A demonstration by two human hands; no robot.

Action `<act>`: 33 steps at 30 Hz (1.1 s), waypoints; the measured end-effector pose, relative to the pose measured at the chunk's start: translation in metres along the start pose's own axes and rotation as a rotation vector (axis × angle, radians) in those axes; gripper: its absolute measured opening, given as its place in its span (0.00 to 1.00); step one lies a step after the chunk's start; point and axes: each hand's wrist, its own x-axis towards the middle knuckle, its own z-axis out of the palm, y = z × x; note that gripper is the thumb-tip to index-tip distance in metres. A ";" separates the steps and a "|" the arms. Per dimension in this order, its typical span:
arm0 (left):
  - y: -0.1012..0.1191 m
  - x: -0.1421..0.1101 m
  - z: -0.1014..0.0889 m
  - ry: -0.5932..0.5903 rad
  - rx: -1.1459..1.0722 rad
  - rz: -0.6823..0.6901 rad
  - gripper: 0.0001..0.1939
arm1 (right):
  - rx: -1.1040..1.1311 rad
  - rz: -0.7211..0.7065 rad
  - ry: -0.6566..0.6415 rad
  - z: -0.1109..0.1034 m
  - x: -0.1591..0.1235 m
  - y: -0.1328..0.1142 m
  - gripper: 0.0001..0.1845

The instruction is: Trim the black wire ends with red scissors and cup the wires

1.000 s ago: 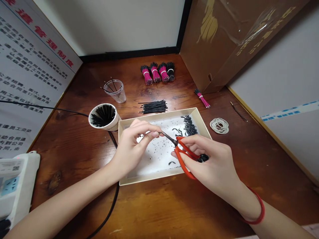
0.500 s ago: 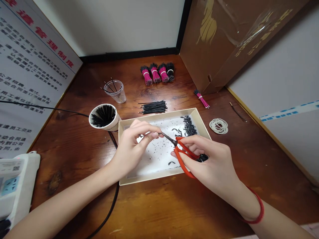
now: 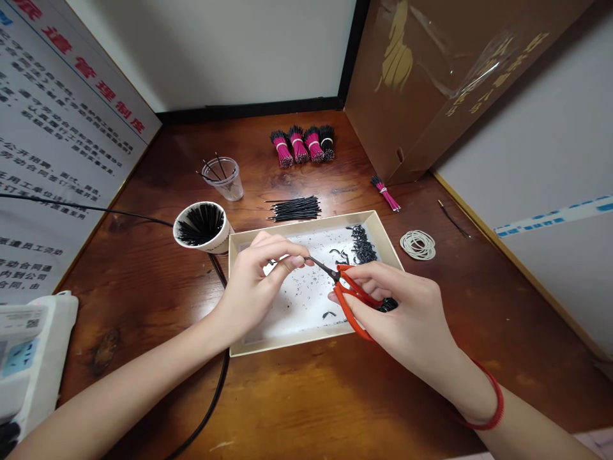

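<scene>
Scissors [image 3: 336, 276] are staying mid-frame as before, right hand [image 3: 409, 313] half-curled around them, left hand [image 3: 256, 275] pinching a wire [image 3: 307, 258]; two cups [image 3: 219, 243] are standing centre-left, four bundles [image 3: 297, 148] lying top centre.

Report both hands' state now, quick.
Left hand: closed, pinching a thin, dark, wire-like strand.
Right hand: closed, holding scissors with orange-red handles and dark metal blades.

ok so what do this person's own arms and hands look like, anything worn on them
Both the left hand and the right hand are ungloved, with no rings visible, and no sleeves show on the forearms. A narrow red band, finely ridged like a coil, circles the right wrist; nothing is visible on the left wrist.
</scene>
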 end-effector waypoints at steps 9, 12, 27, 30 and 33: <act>0.002 0.000 0.000 -0.006 0.017 0.000 0.08 | -0.009 0.004 0.032 -0.001 -0.001 0.001 0.06; 0.001 0.000 -0.001 -0.009 0.020 0.000 0.08 | -0.012 -0.001 0.038 -0.001 0.000 0.000 0.07; 0.001 0.000 0.000 -0.019 0.038 0.035 0.08 | -0.029 -0.008 -0.003 -0.001 0.002 -0.002 0.07; 0.001 0.000 0.000 -0.015 0.031 0.035 0.08 | -0.014 -0.003 -0.006 -0.001 0.002 -0.002 0.07; 0.002 0.000 0.000 -0.011 0.024 0.026 0.08 | -0.010 0.003 -0.004 -0.001 0.002 -0.002 0.07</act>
